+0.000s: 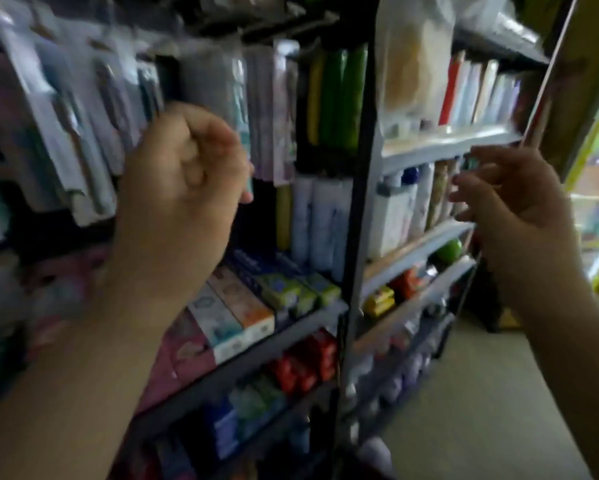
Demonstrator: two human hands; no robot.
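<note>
Your left hand [183,178] curls against the hanging toothbrush packs [244,98], grip unclear; your right hand [509,206] hovers, fingers apart

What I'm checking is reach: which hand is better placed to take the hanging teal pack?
Left. The left hand is curled at the teal pack; the right hand hovers open by the other shelves.
</note>
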